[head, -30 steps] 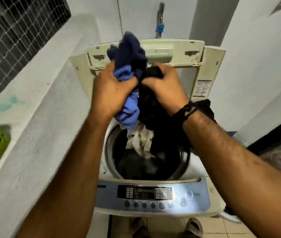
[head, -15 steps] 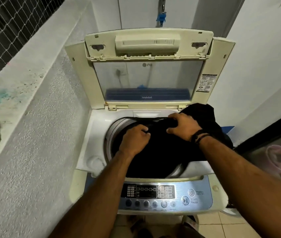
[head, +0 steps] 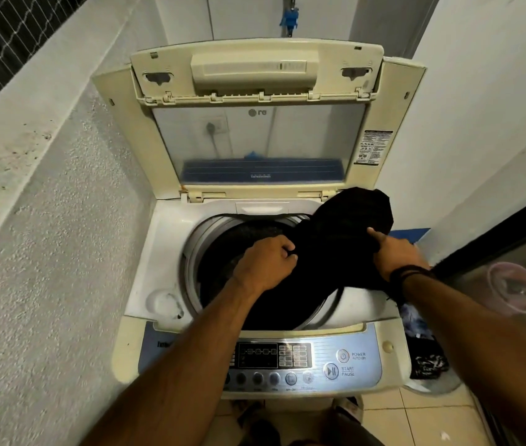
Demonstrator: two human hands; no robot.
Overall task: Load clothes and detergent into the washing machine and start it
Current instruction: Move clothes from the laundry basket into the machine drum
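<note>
A cream top-loading washing machine (head: 145, 252) stands in front of me with its lid (head: 255, 130) folded up against the back wall. A black garment (head: 345, 239) drapes over the right rim of the drum (head: 210, 233) and hangs into it. My left hand (head: 264, 262) is clenched on the garment's left edge over the drum opening. My right hand (head: 393, 252) grips its right side at the machine's right edge, with the index finger stretched out. The control panel (head: 319, 358) with the start button runs along the front. No detergent is visible.
A rough white wall (head: 46, 252) closes the left side, with a netted opening at the top left. More clothes sit in a basket (head: 428, 362) on the floor at the right. A dark glass door (head: 512, 284) stands to the right. A blue tap (head: 290, 17) is above the lid.
A second ago both hands held a bundle of blue and black clothes high above the drum. They have dropped to the drum; the blue clothes are out of sight and only the black garment remains gripped.
</note>
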